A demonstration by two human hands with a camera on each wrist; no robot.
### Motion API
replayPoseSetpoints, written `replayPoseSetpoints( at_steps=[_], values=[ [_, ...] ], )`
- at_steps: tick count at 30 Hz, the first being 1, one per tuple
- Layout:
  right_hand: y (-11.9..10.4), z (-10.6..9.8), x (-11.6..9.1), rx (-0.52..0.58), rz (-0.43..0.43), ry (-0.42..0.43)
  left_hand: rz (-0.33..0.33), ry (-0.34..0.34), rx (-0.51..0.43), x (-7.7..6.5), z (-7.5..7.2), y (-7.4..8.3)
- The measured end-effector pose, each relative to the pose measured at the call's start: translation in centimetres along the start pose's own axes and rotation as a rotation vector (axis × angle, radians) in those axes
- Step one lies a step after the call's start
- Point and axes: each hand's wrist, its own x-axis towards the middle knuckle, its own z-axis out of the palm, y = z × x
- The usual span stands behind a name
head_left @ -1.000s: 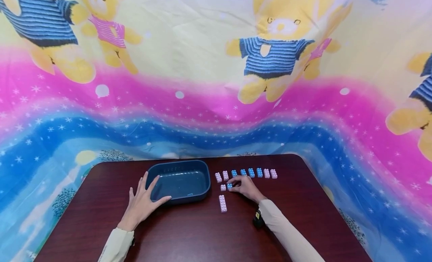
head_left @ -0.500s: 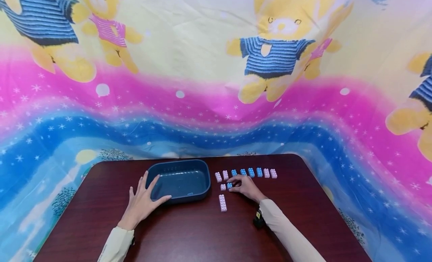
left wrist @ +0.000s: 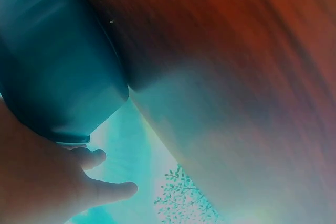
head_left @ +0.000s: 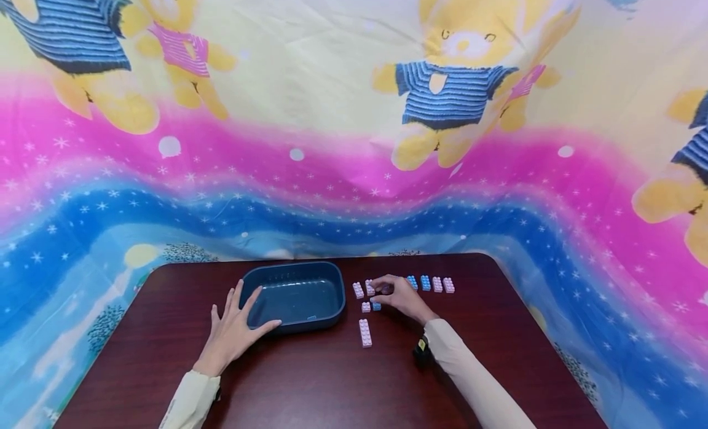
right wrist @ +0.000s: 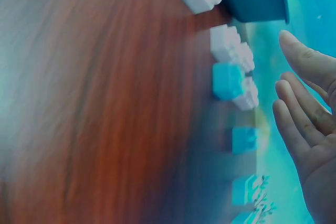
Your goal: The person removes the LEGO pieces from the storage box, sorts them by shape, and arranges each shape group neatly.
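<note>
My left hand (head_left: 231,330) lies spread over the left end of a dark blue-grey plastic bin (head_left: 340,294), its fingers and thumb at the rim. My right hand (head_left: 404,297) hovers over several toy building bricks, thumb and fingers apart and nothing between them, as the right wrist view shows too. Just below its thumb sits a small blue brick (right wrist: 227,81), beside a small pink brick (head_left: 365,306). Nearer the front lies a long pink brick (head_left: 365,333). Some blue bricks of the back row are hidden behind the right hand.
The back row includes pink bricks (head_left: 358,289) at its left, blue bricks (head_left: 425,282), and more pink bricks (head_left: 448,284) at its right end. Everything stands on a dark wooden table (head_left: 310,386). A patterned cloth (head_left: 332,189) hangs close behind the table.
My right hand has let go of the small blue brick and risen slightly toward the back row. The brick stays beside the small pink one. My left hand has not moved.
</note>
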Motion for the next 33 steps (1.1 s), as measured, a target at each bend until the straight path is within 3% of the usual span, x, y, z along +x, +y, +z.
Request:
replayPoseSetpoints(
  at_steps=[16, 24, 33],
  values=[
    [-3.6, 3.1, 2.8, 0.017, -0.058, -0.059, 0.033, 0.052, 0.067, 0.0, 0.2, 0.0],
    [-5.9, 4.4, 4.8, 0.042, -0.113, -0.110, 0.021, 0.029, 0.059, 0.0, 0.0, -0.1],
    [-7.4, 6.3, 6.1, -0.030, -0.131, -0.212, 0.015, 0.021, 0.057, 0.2, 0.2, -0.1]
  ],
)
